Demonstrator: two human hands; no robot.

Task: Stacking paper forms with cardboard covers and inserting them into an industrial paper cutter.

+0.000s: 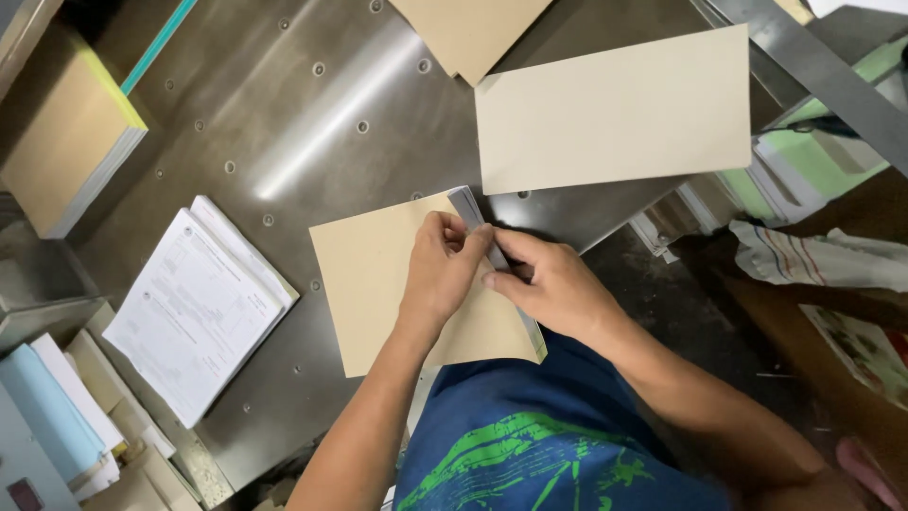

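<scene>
Steel table (312, 104), grey and scuffed, dotted with small round holes, spread under everything

Pale cream sheet (613, 106), one, lying flat beyond the hands, long axis running left to right

Tan-covered booklet (378, 284), one, flat on the table near its front edge just ahead of the blue shirt; plain brownish cover on top, thin block of white pages showing along the right-hand edge, spine-side corner lifted slightly at the far end; long axis slanting from the near right up to the far corner, tilted a little leftward

Printed white stack (194, 308), one pile of loose pages, fanned, to the left of the booklet and apart from it

Yellow-edged paper block (71, 142), one, at the far left

Another tan sheet (470, 33), partly cut off at the top edge

Left hand (440, 270), fingers curled down on the cover, pinching the page edge

Right hand (549, 284), thumb and forefinger closed on the same page edge, touching the left fingertips
</scene>
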